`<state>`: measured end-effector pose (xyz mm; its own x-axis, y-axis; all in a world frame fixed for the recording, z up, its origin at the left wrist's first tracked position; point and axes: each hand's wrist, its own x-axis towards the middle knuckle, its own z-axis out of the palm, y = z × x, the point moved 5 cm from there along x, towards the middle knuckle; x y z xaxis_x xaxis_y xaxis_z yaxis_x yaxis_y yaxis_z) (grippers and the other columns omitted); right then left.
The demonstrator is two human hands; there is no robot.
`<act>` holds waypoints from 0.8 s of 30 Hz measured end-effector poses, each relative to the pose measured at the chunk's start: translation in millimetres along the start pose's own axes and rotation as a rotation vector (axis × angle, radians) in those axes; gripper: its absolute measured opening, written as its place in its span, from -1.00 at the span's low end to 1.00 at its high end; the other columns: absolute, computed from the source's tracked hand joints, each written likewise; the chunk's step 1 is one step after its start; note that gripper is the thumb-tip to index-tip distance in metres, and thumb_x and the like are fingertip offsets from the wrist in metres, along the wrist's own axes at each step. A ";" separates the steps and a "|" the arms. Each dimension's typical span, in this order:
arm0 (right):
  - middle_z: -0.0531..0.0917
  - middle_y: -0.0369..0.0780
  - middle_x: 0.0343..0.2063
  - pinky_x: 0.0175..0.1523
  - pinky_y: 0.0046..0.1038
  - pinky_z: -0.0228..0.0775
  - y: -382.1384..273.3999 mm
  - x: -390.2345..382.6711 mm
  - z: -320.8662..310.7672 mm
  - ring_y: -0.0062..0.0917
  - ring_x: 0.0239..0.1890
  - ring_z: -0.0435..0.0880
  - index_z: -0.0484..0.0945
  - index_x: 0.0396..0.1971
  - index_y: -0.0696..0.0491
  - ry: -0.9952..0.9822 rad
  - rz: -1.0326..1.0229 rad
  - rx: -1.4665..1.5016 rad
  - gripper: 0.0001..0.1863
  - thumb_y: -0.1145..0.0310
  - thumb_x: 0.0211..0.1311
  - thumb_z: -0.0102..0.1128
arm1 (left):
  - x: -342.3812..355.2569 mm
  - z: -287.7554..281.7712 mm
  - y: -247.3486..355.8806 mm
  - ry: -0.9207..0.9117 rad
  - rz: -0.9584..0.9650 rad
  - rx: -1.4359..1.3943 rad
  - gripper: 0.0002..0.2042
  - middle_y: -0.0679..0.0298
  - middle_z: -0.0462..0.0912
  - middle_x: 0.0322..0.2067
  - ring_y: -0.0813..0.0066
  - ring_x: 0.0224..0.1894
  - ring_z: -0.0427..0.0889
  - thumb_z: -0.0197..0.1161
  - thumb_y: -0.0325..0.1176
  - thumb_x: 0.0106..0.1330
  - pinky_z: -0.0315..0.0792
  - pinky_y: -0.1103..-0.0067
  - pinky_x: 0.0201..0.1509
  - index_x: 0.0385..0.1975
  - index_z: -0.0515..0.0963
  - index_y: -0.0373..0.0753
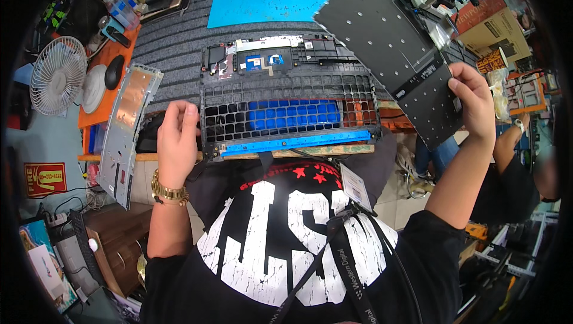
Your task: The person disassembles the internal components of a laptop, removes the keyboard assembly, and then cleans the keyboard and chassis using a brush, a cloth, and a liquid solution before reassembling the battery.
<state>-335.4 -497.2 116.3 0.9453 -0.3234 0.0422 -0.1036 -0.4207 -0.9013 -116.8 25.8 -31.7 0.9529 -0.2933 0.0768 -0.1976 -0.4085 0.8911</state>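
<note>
My right hand (474, 94) grips the edge of a laptop keyboard (382, 43) raised at a tilt, thumb on its black back, which has silver rivets and a flat strip across it. In front of me lies a black laptop top case (286, 109) with an open grid of key holes, a blue strip on its near edge and circuitry at its far side. Close by its left edge is my left hand (178, 136), fingers curled in; what they hold, if anything, is hidden. Left of that hand, a silver metal plate (128, 133) with a copper-coloured patch stands tilted.
A ribbed grey mat (173, 43) covers the bench, with a blue work mat (256, 4) at the back. A mouse (114, 71) and a white fan (58, 76) are at the left. Cardboard boxes (495, 34) stand at the right; another person's arm (507, 145) is beyond my right elbow.
</note>
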 end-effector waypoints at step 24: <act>0.78 -0.34 -0.31 -0.11 -0.56 0.47 104.3 -209.6 -41.6 -0.68 -0.29 0.68 0.69 -0.21 0.17 0.275 0.325 0.297 -0.85 0.42 0.29 0.36 | -16.4 -18.9 -22.6 0.142 0.515 0.269 -0.71 0.07 0.71 -0.49 0.32 -0.53 0.69 0.19 -0.32 0.64 0.49 0.39 -0.40 -0.26 0.74 -0.39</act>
<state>-557.2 -508.5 31.4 0.7584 -0.6250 -0.1848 -0.2485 -0.0152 -0.9685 -123.6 56.3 -44.7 0.7367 -0.4013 0.5443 -0.6761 -0.4542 0.5801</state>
